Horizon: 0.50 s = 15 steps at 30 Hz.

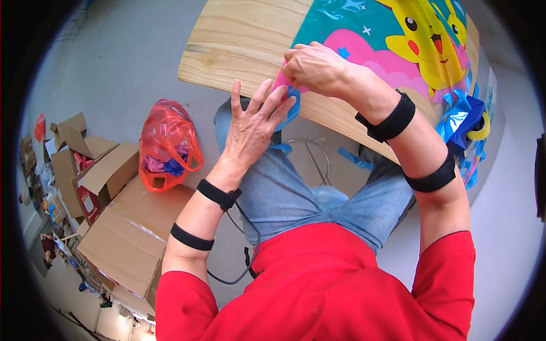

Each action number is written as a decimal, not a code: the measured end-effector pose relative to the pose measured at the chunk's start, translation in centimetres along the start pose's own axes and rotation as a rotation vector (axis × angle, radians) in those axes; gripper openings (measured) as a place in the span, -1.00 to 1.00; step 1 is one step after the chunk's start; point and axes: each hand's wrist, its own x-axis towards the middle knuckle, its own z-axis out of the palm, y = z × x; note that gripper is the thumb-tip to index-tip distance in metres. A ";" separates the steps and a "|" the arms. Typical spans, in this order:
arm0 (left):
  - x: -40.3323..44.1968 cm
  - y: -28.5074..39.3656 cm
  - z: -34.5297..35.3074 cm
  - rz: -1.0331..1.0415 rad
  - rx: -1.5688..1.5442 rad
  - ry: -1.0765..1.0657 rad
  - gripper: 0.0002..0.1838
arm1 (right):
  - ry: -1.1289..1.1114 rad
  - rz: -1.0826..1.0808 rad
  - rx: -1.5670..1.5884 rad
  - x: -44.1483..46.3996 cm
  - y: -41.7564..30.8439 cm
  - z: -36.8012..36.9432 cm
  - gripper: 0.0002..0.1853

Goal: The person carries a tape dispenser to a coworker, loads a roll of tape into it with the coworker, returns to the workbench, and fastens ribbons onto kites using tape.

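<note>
A shiny printed plastic sheet, teal and pink with a yellow cartoon character, lies across the light wooden board. My right hand is curled in a pinch at the sheet's pink left corner; its fingertips are partly hidden. Just left of it, my left hand has its fingers spread. Its fingertips lie by the same corner, beside a translucent blue strip hanging at the board's front edge. Whether those fingers press the strip cannot be made out.
Right of the sheet sits a blue tape dispenser with a yellow roll among blue strips. On the left, a red plastic bag holding pink and purple material rests by cardboard boxes. A black cable hangs by my left arm.
</note>
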 end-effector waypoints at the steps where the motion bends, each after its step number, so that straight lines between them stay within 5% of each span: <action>1: 0.0 0.0 0.0 0.000 0.003 0.001 -0.53 | -0.016 0.004 -0.010 0.1 0.0 0.0 -0.88; 15: -0.1 -0.1 0.4 0.010 0.031 0.015 -0.52 | -0.022 0.034 -0.053 0.1 -0.8 -0.3 -0.89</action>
